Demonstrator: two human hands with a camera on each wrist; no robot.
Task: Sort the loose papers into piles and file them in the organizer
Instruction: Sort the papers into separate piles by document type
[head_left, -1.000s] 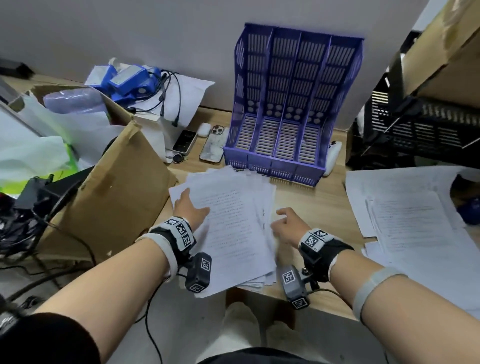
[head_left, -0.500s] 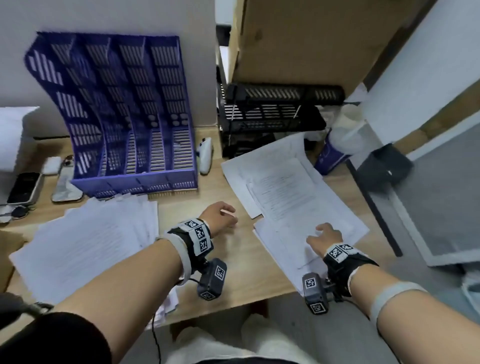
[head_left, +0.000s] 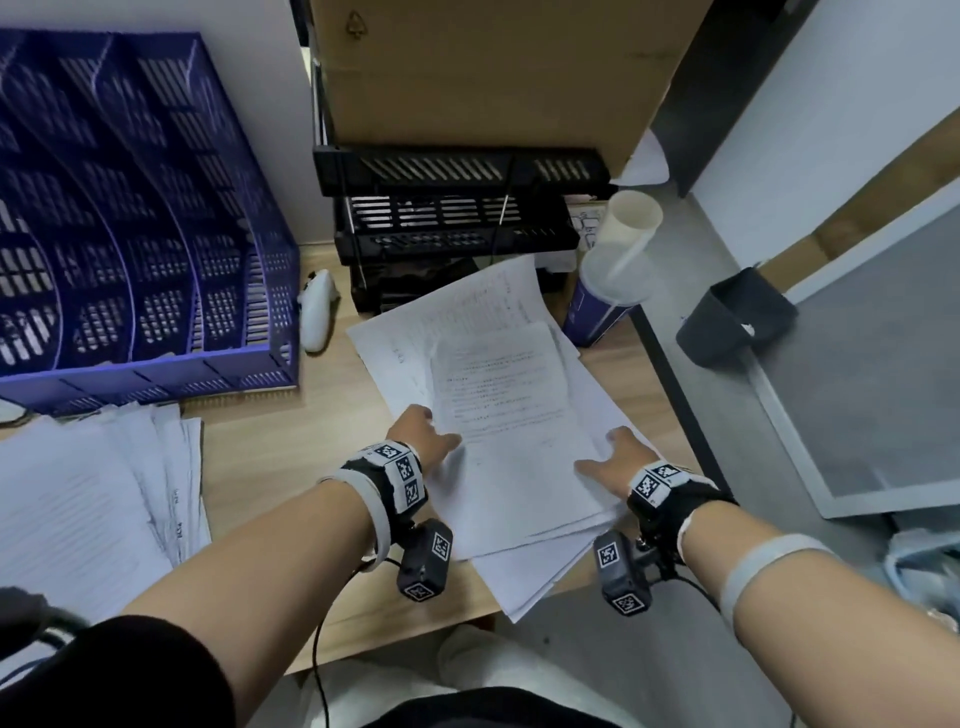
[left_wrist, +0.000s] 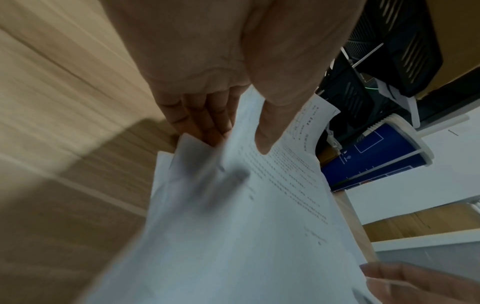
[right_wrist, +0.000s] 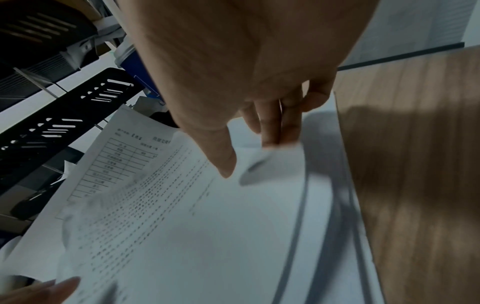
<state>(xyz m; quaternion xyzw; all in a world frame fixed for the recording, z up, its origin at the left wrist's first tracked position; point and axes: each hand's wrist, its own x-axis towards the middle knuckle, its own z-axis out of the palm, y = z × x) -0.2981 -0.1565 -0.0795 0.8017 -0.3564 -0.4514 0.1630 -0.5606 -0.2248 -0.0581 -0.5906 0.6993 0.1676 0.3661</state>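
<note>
The top sheet (head_left: 506, 410) of the right paper pile (head_left: 524, 566) carries many lines of small printed text, but they are too small and blurred to read. In the right wrist view, a sheet under it shows a printed table with a heading in characters that I cannot read. The blue cup (head_left: 597, 306) behind this pile has a white outline drawing and a small logo, also not legible. Black-and-white square code markers are on both wristbands.

The left hand (head_left: 423, 434) grips the left edge of the right paper pile: in the left wrist view the thumb (left_wrist: 270, 131) lies on top of the printed sheet and the fingers (left_wrist: 200, 121) go under the edge. The right hand (head_left: 615, 457) takes the right edge of the same pile, thumb (right_wrist: 223, 156) on top and fingers (right_wrist: 275, 123) curled at the edge of the sheets. How many sheets each hand holds I cannot tell.

This pile lies on the wooden desk (head_left: 275, 457), and its near corner hangs over the desk edge. To the left of the pile and further back stands the blue organizer (head_left: 145, 218), with no paper visible in its slots. In front of the organizer lies a second pile (head_left: 88, 499) of papers. A white device (head_left: 317, 312) lies between the organizer and the right paper pile. A black tray rack (head_left: 457, 218) stands behind the pile.
</note>
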